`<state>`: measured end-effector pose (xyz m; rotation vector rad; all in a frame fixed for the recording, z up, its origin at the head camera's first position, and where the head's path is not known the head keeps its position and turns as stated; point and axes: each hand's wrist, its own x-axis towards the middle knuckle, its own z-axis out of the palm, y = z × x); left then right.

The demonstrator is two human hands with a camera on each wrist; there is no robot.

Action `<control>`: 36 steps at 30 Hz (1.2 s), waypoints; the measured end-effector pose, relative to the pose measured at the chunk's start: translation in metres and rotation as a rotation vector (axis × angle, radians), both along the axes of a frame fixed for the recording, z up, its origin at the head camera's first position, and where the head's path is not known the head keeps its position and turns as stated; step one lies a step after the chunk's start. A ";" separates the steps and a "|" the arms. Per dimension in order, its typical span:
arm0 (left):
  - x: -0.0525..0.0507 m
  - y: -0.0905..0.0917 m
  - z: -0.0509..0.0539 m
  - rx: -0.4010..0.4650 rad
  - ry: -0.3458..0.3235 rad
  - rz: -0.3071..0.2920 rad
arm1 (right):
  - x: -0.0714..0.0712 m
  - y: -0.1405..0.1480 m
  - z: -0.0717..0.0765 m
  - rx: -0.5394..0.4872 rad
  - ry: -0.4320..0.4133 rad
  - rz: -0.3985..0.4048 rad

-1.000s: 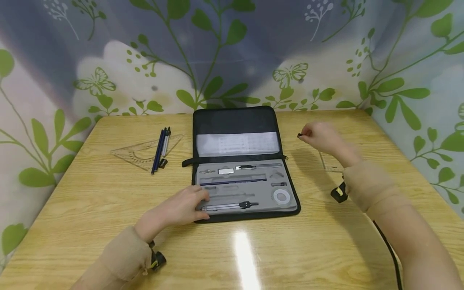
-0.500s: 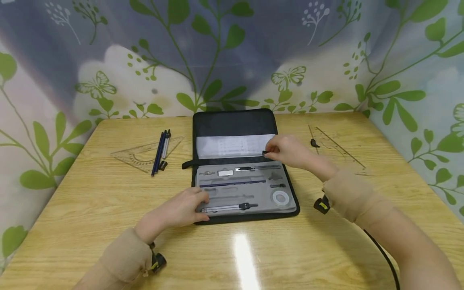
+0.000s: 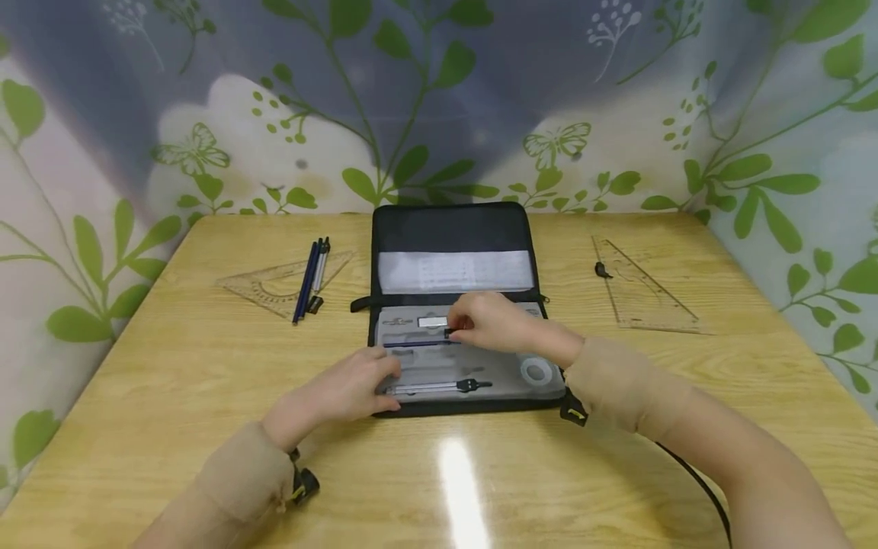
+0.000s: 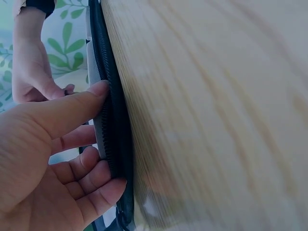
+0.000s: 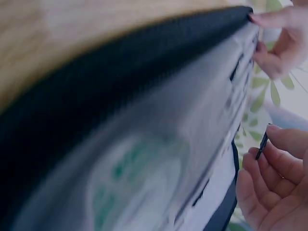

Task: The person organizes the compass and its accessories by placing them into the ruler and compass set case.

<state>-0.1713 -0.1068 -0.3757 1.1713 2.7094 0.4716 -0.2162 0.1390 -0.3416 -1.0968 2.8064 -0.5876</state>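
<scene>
An unzipped black case (image 3: 480, 407) lies flat, its grey insert bearing a white eraser (image 3: 432, 322), a compass (image 3: 468, 385), a blue pencil (image 3: 418, 344) and a round white item (image 3: 536, 370). Over the insert, beside the eraser, my right hand (image 3: 490, 322) pinches a small black piece (image 3: 449, 333); in the right wrist view this piece (image 5: 262, 146) is thin and dark between thumb and fingers. My left hand (image 3: 353, 387) rests on the case's front left corner, fingers relaxed and apart; in the left wrist view its thumb touches the zipped edge (image 4: 109, 120).
At the left, a clear set square (image 3: 250, 286) lies with dark blue pencils (image 3: 307, 282), a slim silver tool (image 3: 320, 267) and a small dark sharpener (image 3: 315, 305). On the right is another clear set square (image 3: 652, 326) with a small black item (image 3: 601, 270).
My right hand has come from the right set square leftward across the case's lid and down over the insert, holding the small black piece. My left hand has stayed at the corner.
</scene>
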 end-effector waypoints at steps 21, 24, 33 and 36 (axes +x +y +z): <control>-0.001 -0.001 0.001 -0.013 -0.002 -0.018 | 0.007 -0.032 -0.024 0.076 -0.074 -0.041; 0.000 -0.001 0.002 -0.013 -0.002 -0.015 | 0.007 -0.031 -0.024 0.071 -0.067 -0.030; 0.000 -0.002 0.002 -0.007 0.008 -0.024 | 0.008 -0.030 -0.024 0.038 -0.026 0.026; 0.000 -0.001 0.003 -0.006 0.009 -0.026 | 0.009 -0.029 -0.025 0.031 -0.024 0.030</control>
